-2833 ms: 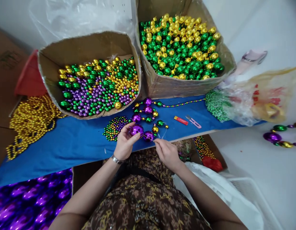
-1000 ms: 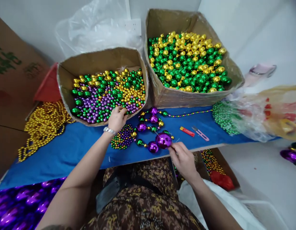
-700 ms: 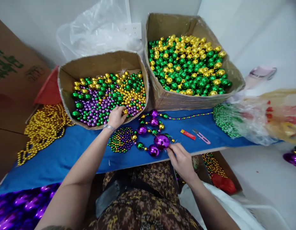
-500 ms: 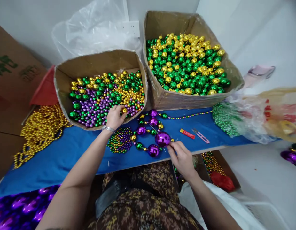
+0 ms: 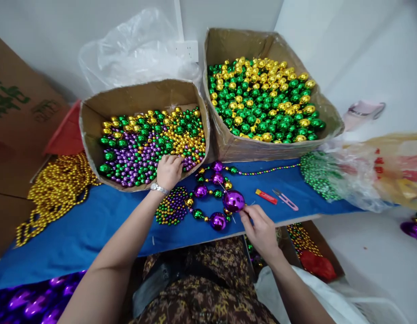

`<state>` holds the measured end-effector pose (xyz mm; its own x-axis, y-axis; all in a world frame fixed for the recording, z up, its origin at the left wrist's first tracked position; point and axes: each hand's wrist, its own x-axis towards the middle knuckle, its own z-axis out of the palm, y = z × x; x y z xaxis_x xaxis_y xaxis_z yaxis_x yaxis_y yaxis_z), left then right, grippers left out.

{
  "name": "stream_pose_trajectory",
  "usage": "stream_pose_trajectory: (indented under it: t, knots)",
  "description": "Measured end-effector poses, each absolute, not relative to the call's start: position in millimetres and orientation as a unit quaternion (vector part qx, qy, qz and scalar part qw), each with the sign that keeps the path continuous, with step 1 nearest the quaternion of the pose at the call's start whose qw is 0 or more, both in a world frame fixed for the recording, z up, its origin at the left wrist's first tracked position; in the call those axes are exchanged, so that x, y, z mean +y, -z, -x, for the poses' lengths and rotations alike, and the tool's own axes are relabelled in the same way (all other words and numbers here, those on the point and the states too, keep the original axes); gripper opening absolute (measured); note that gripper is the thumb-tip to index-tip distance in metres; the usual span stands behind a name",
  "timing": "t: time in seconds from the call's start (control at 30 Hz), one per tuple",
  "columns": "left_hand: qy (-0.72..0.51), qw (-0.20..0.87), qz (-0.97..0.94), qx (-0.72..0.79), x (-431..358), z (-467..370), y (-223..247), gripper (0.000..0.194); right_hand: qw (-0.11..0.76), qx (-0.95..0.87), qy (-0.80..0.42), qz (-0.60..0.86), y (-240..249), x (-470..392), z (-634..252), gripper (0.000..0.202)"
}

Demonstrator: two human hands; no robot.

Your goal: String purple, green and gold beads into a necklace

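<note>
My left hand [image 5: 169, 171] reaches over the front edge of the smaller cardboard box [image 5: 93, 110], among purple, green and gold beads [image 5: 137, 150]. Its fingers are bent together, and whatever they hold is hidden. At the table's front edge my right hand [image 5: 260, 227] pinches the end of a bead string, right beside a large purple bead [image 5: 233, 200]. The rest of that string curves over the blue cloth as a strand of purple, green and gold beads [image 5: 201, 191]. A thin, pale needle-like piece shows by the large bead.
A larger box [image 5: 259, 150] of green and gold beads stands behind to the right. Thread snips [image 5: 285, 200] and a red-and-yellow packet [image 5: 266, 196] lie right of the strand. A coiled bead necklace [image 5: 172, 206] lies left of it, gold chains [image 5: 56, 189] further left.
The gold bead seen at my left fingertips is out of sight now, with that hand's fingers bent lower over the beads. My right hand keeps its pinch. The whole view has shifted slightly.
</note>
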<state>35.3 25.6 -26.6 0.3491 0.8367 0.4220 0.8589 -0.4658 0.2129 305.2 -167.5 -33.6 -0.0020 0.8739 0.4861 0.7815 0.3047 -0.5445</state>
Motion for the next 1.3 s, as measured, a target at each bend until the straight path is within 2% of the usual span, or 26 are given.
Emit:
stream_pose_trajectory:
  t: [0.17, 0.37, 0.57, 0.73, 1.3]
  knots:
    - [0.193, 0.035, 0.833, -0.518, 28.1, -37.1, 31.0, 0.029, 0.394, -0.705, -0.066, 0.586, 33.6, -165.2, -305.3, 0.013]
    - [0.195, 0.069, 0.822, -0.531, 35.4, -28.8, 32.3, 0.031, 0.395, -0.703, -0.062, 0.588, 36.7, -163.6, -307.1, 0.013]
    - [0.209, 0.023, 0.841, -0.498, 57.7, -43.6, 29.0, 0.032, 0.402, -0.7, -0.054, 0.588, 33.7, -159.1, -306.9, 0.012]
    - [0.165, 0.019, 0.847, -0.506, 68.5, -54.3, 28.6, 0.029, 0.412, -0.692, -0.033, 0.592, 26.6, -157.9, -314.1, 0.01]
    - [0.155, 0.055, 0.841, -0.515, 99.9, -74.9, 29.2, 0.029, 0.434, -0.641, 0.064, 0.63, 10.1, -160.5, -340.7, 0.006]
